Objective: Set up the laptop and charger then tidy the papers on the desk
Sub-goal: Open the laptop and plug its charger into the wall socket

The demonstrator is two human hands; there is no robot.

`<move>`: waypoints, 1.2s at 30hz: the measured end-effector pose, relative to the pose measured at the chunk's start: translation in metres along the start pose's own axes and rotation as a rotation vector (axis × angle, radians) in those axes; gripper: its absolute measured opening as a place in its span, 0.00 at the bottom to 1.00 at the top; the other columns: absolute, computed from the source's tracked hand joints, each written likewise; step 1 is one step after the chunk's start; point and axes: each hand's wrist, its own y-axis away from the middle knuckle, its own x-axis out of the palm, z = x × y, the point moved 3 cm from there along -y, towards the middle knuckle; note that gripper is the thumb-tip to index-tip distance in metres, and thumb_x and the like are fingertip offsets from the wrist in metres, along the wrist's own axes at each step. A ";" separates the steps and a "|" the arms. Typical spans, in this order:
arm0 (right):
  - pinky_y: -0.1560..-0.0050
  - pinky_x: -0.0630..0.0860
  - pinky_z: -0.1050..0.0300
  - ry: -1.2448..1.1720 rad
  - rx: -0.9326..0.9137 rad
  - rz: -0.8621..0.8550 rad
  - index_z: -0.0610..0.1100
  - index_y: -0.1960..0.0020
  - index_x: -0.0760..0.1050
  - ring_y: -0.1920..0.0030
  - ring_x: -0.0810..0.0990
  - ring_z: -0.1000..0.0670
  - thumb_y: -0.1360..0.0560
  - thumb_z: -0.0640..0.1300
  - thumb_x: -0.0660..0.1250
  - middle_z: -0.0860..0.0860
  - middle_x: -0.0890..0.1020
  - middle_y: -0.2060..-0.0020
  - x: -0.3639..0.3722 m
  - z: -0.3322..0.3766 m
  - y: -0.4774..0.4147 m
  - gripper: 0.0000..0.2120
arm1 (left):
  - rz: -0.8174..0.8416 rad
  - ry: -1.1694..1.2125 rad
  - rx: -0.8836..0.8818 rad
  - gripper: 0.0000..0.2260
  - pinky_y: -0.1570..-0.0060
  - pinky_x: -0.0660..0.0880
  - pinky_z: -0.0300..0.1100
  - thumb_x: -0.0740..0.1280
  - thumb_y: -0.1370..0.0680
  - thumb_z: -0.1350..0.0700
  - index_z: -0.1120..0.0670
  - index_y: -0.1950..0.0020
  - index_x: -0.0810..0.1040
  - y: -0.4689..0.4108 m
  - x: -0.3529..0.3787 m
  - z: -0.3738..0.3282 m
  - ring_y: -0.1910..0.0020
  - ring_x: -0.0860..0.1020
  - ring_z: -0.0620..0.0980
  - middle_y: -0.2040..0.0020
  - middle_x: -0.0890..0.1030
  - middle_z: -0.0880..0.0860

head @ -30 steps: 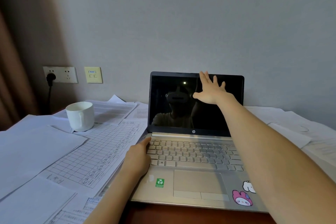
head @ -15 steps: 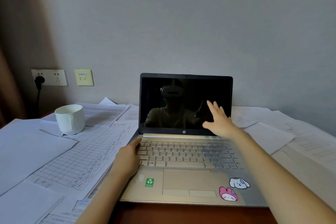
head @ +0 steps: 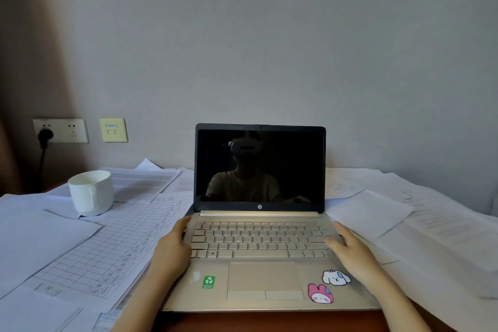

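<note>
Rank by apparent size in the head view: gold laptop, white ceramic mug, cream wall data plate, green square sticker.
1. gold laptop
2. white ceramic mug
3. cream wall data plate
4. green square sticker
The plate is farther back, so apparent only.

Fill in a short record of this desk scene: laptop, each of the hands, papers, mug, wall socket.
laptop: open, screen dark, two cartoon stickers on its base
left hand: rests at the laptop's left edge, fingers hidden
right hand: rests open at the laptop's right edge
papers: loose sheets spread on both sides of the laptop
mug: white, standing on papers left of the laptop
wall socket: black plug in it
</note>
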 end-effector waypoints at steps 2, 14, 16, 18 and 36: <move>0.36 0.64 0.58 -0.017 0.026 -0.021 0.50 0.30 0.67 0.33 0.69 0.51 0.21 0.41 0.60 0.54 0.72 0.34 0.000 -0.008 -0.002 0.20 | -0.001 0.074 -0.018 0.19 0.41 0.66 0.44 0.60 0.21 0.64 0.53 0.30 0.69 0.005 -0.002 -0.001 0.37 0.74 0.55 0.36 0.77 0.56; 0.47 0.67 0.65 -0.065 0.052 0.050 0.48 0.30 0.65 0.42 0.72 0.54 0.21 0.35 0.56 0.56 0.73 0.42 -0.001 -0.007 0.001 0.21 | 0.060 0.143 -0.042 0.25 0.34 0.64 0.48 0.56 0.24 0.71 0.54 0.28 0.66 0.016 -0.006 -0.003 0.32 0.69 0.57 0.31 0.72 0.58; 0.38 0.63 0.62 -0.044 0.059 0.064 0.47 0.27 0.61 0.34 0.68 0.53 0.21 0.36 0.57 0.56 0.68 0.34 -0.001 -0.007 -0.001 0.23 | 0.060 0.068 -0.032 0.28 0.32 0.63 0.48 0.55 0.26 0.73 0.55 0.28 0.67 0.016 -0.006 -0.006 0.31 0.68 0.57 0.31 0.71 0.59; 0.33 0.60 0.60 -0.014 0.069 0.066 0.46 0.25 0.59 0.28 0.63 0.51 0.21 0.37 0.58 0.53 0.65 0.29 -0.001 -0.010 -0.002 0.26 | 0.064 -0.031 -0.007 0.29 0.35 0.64 0.45 0.54 0.27 0.74 0.54 0.29 0.68 0.016 -0.006 -0.008 0.32 0.68 0.57 0.31 0.71 0.59; 0.28 0.58 0.52 0.429 -0.043 -0.034 0.43 0.26 0.59 0.28 0.60 0.45 0.21 0.41 0.58 0.46 0.64 0.28 -0.049 -0.010 -0.067 0.24 | 0.355 -0.431 0.657 0.23 0.25 0.48 0.49 0.53 0.19 0.56 0.49 0.24 0.56 -0.001 0.122 -0.186 0.23 0.49 0.54 0.23 0.56 0.54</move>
